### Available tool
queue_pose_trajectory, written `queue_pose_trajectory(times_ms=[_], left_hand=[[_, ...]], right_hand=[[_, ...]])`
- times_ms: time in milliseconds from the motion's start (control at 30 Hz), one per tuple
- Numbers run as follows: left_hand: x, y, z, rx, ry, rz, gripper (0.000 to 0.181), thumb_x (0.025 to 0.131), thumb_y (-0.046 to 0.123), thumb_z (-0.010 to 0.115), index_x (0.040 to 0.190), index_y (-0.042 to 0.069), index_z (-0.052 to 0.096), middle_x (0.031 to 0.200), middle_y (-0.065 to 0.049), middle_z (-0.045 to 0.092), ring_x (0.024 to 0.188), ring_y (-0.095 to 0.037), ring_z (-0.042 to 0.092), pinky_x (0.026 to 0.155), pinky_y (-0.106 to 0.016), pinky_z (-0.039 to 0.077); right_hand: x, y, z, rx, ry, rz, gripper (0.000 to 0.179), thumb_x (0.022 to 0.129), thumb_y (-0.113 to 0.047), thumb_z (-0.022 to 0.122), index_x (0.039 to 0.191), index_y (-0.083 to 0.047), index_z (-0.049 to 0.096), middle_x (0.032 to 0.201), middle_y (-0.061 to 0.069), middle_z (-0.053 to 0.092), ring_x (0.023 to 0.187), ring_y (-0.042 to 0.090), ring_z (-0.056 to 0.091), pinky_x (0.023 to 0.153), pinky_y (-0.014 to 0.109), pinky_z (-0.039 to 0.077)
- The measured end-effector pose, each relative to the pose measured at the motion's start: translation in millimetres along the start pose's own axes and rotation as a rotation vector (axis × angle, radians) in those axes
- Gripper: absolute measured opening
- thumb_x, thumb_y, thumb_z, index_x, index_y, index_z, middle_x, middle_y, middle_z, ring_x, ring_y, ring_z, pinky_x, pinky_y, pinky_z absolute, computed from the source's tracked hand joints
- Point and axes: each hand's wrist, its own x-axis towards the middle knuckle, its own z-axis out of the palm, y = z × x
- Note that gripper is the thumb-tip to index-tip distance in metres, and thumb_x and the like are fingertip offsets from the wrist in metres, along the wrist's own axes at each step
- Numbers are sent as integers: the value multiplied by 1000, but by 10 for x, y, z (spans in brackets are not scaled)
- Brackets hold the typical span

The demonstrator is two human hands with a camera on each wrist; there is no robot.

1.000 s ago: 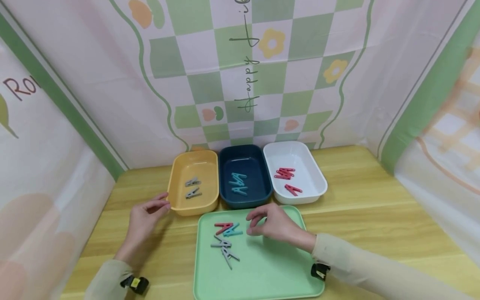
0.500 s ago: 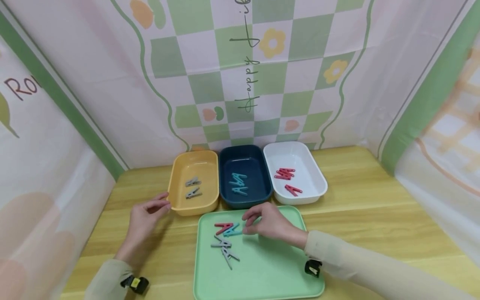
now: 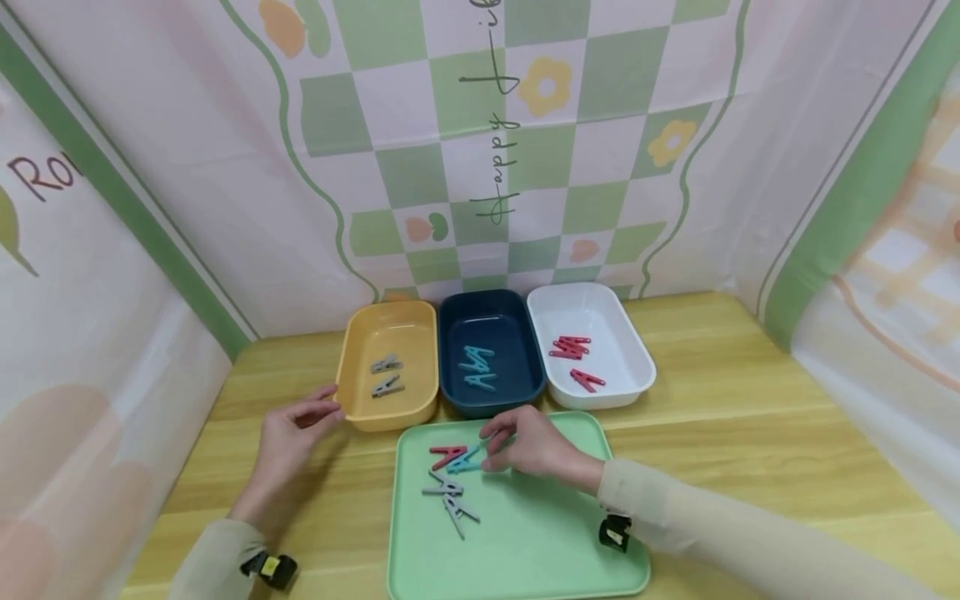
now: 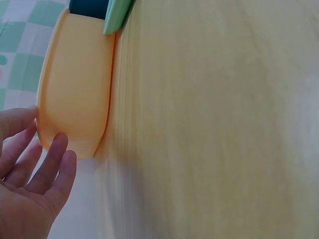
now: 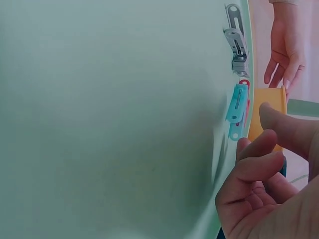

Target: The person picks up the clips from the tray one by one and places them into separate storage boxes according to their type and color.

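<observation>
My right hand [image 3: 531, 446] is over the light green tray [image 3: 540, 550], thumb and fingers parted, fingertips right at the near ends of a teal clothespin [image 3: 461, 462]. In the right wrist view a gap shows between that hand and the teal clothespin [image 5: 238, 107]. A red clothespin [image 3: 447, 453] lies against the teal one, and two grey clothespins [image 3: 456, 507] lie just below them. At the left, my left hand [image 3: 291, 433] touches the front left corner of the yellow bin [image 3: 393, 321] with relaxed fingers; the left wrist view shows them around the yellow bin's end [image 4: 77, 79].
Beside the yellow bin, which has two grey clothespins [image 3: 387, 386], stand a navy bin [image 3: 491, 304] with teal clothespins and a white bin [image 3: 581, 300] with red ones. All three stand on the wooden table [image 3: 735, 400], before a patterned cloth [image 3: 465, 167].
My right hand has moved a little left across the tray, up to the teal clothespin. The left hand stays at the yellow bin, and the clothespins lie as before.
</observation>
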Motion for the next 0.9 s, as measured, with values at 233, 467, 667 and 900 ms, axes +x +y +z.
queue_pose_trajectory(times_ms=[233, 467, 667, 900], left_hand=[[1, 3, -1, -15, -1, -12, 17, 93, 7, 83, 107, -3, 80, 132, -14, 71, 102, -1, 70, 81, -15, 58], [3, -4, -1, -19, -4, -12, 17, 93, 6, 82, 106, -5, 79, 132, -15, 71, 102, -1, 70, 81, -15, 58], [-2, 6, -2, -2, -7, -12, 17, 93, 6, 82, 106, -6, 79, 132, -16, 70, 100, 0, 70, 80, -15, 58], [0, 15, -7, -3, -13, -19, 19, 94, 7, 82, 108, -6, 79, 133, -16, 70, 101, -1, 70, 80, -15, 58]], right_hand=[[55, 6, 36, 26, -22, 45, 37, 80, -6, 93, 114, -4, 77, 86, 1, 74, 79, 16, 65, 60, 31, 58], [84, 12, 52, 17, -52, 38, 37, 79, -4, 93, 112, -2, 77, 84, 1, 73, 75, 15, 65, 60, 31, 59], [86, 10, 67, 10, -49, 39, 36, 77, -3, 93, 110, -3, 78, 84, 2, 73, 74, 15, 65, 59, 31, 59], [105, 28, 89, -11, -41, 22, 34, 76, -2, 94, 106, -4, 79, 80, 1, 71, 73, 15, 63, 59, 30, 57]])
